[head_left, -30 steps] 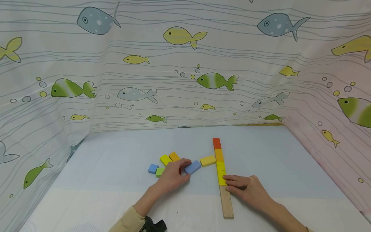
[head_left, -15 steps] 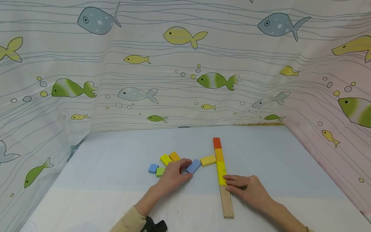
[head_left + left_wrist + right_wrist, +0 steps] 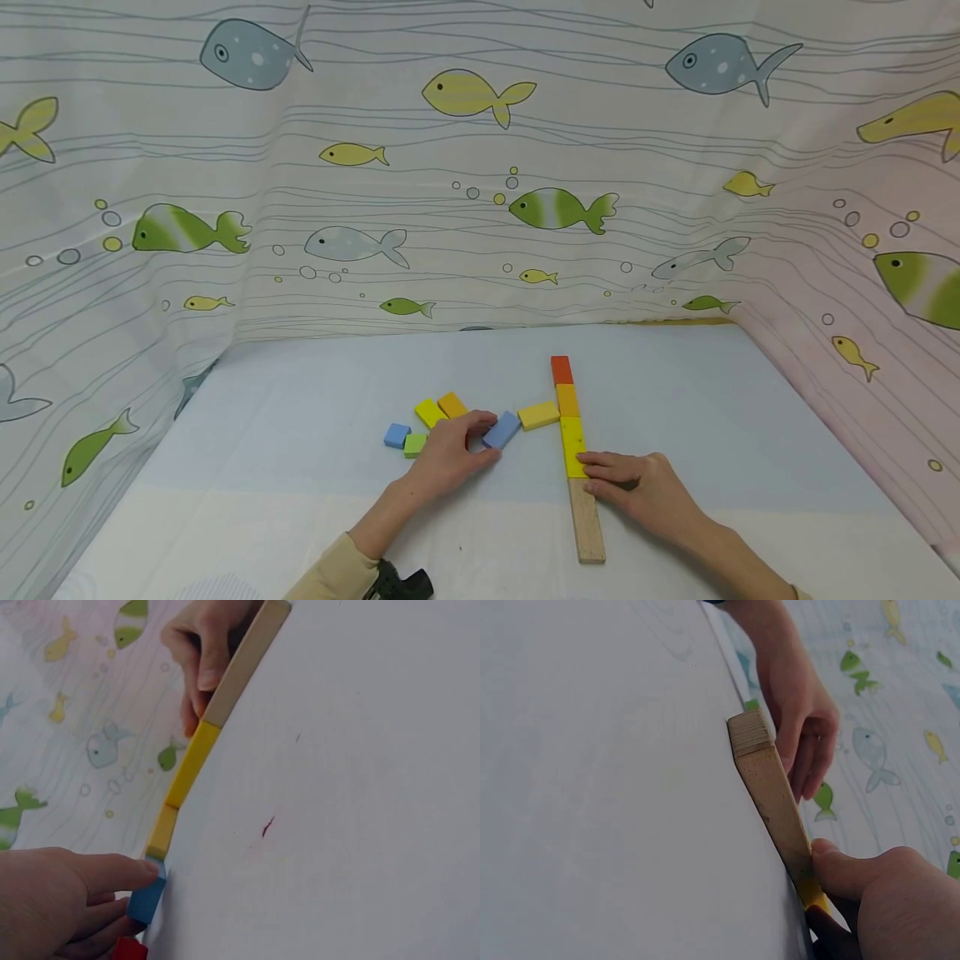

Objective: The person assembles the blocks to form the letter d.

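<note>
Fish-printed cloth (image 3: 450, 129) backs a pale table (image 3: 697, 417). Left hand (image 3: 446, 454), half-curled, pinches a blue block (image 3: 502, 430) at the left of a pale yellow block (image 3: 538, 416); right hand (image 3: 645, 492), loosely bent, touches the right side of a straight row (image 3: 572, 446). Fitting a side branch appears under way; the next move probably calls for aligning ends without disturbing the row. Loose blocks (image 3: 431, 413) crowd the left hand, partly hiding a red block (image 3: 130, 949).
</note>
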The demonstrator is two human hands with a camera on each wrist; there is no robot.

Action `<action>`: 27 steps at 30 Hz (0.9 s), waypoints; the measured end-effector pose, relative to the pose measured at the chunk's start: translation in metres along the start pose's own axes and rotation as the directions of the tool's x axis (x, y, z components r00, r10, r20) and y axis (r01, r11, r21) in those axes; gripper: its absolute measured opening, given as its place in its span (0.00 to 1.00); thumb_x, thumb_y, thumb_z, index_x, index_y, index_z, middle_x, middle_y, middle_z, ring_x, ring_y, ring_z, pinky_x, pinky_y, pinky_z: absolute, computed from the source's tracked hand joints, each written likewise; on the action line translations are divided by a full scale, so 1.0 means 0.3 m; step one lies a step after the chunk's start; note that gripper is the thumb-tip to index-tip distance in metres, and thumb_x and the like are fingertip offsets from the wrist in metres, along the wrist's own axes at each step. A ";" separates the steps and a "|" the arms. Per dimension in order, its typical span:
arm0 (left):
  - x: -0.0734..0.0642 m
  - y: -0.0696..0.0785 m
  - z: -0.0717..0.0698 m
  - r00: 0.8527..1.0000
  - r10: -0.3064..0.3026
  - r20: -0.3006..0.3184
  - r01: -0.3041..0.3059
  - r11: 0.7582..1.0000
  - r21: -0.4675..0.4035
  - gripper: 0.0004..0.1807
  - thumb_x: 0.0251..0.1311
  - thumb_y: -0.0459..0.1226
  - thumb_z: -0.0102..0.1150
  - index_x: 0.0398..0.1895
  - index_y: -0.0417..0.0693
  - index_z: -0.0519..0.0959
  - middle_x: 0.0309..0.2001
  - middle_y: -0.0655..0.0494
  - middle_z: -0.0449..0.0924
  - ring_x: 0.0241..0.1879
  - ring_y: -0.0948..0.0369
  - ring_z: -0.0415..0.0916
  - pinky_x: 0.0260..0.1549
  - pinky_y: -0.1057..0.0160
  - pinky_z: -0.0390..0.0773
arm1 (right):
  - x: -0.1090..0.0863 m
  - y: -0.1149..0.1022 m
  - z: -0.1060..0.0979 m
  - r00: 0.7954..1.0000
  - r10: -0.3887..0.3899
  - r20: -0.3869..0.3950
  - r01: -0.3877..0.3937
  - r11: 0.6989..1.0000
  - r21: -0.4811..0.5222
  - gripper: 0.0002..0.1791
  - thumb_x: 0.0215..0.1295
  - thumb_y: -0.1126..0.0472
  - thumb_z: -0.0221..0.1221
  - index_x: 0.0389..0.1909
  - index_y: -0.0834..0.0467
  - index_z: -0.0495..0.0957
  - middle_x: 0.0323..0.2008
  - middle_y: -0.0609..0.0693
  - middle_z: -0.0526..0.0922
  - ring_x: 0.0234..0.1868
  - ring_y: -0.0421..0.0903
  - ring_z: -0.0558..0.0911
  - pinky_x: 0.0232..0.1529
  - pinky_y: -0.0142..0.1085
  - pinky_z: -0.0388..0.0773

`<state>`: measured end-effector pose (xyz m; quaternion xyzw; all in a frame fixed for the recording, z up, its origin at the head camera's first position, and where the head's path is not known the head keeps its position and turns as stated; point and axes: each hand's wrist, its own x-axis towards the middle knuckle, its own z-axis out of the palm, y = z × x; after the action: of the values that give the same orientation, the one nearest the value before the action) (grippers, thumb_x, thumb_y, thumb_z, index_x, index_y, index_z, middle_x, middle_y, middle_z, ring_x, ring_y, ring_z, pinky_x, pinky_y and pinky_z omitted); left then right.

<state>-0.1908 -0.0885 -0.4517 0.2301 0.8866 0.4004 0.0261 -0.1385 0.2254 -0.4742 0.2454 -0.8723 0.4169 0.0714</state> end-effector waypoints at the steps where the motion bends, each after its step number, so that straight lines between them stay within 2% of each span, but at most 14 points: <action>1: 0.000 0.000 0.000 1.000 0.002 0.000 -0.002 1.000 0.003 0.24 0.60 0.38 0.69 0.59 0.43 0.78 0.53 0.52 0.85 0.49 0.59 0.81 0.41 0.67 0.78 | 0.000 0.001 0.001 1.000 0.005 0.000 -0.005 1.000 0.000 0.16 0.61 0.50 0.68 0.48 0.51 0.88 0.49 0.40 0.87 0.54 0.45 0.84 0.53 0.27 0.78; 5: 0.001 0.000 0.000 1.000 0.005 -0.001 -0.005 1.000 0.016 0.23 0.60 0.38 0.69 0.59 0.44 0.78 0.52 0.53 0.85 0.48 0.59 0.81 0.40 0.67 0.78 | -0.001 0.006 0.005 1.000 0.008 -0.005 -0.008 1.000 -0.014 0.15 0.60 0.51 0.69 0.47 0.50 0.88 0.49 0.38 0.87 0.54 0.42 0.84 0.53 0.28 0.80; 9: 0.000 0.002 0.001 1.000 0.004 -0.001 -0.004 1.000 0.030 0.23 0.60 0.38 0.69 0.59 0.44 0.79 0.52 0.53 0.85 0.47 0.60 0.81 0.40 0.67 0.78 | -0.002 0.008 0.006 1.000 -0.010 -0.009 0.009 0.999 -0.037 0.15 0.61 0.51 0.68 0.47 0.51 0.88 0.49 0.40 0.87 0.53 0.45 0.85 0.52 0.27 0.79; 17: 0.001 -0.001 0.004 1.000 0.004 0.002 -0.004 0.999 0.038 0.24 0.59 0.38 0.69 0.59 0.44 0.78 0.52 0.53 0.85 0.48 0.60 0.81 0.42 0.67 0.79 | 0.000 0.008 0.007 1.000 0.001 -0.007 -0.001 1.000 -0.029 0.15 0.60 0.50 0.69 0.46 0.50 0.88 0.49 0.38 0.87 0.53 0.43 0.84 0.53 0.29 0.80; 27: 0.002 -0.009 0.004 1.000 0.014 0.015 -0.014 0.999 0.042 0.24 0.59 0.39 0.70 0.59 0.44 0.78 0.52 0.54 0.85 0.48 0.61 0.81 0.43 0.66 0.80 | -0.002 0.013 0.007 1.000 -0.026 -0.003 0.025 0.999 -0.045 0.14 0.62 0.50 0.67 0.45 0.50 0.89 0.50 0.40 0.87 0.53 0.45 0.85 0.53 0.24 0.78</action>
<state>-0.1919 -0.0888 -0.4544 0.2397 0.8929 0.3803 0.0249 -0.1397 0.2260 -0.4782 0.2540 -0.8780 0.3969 0.0839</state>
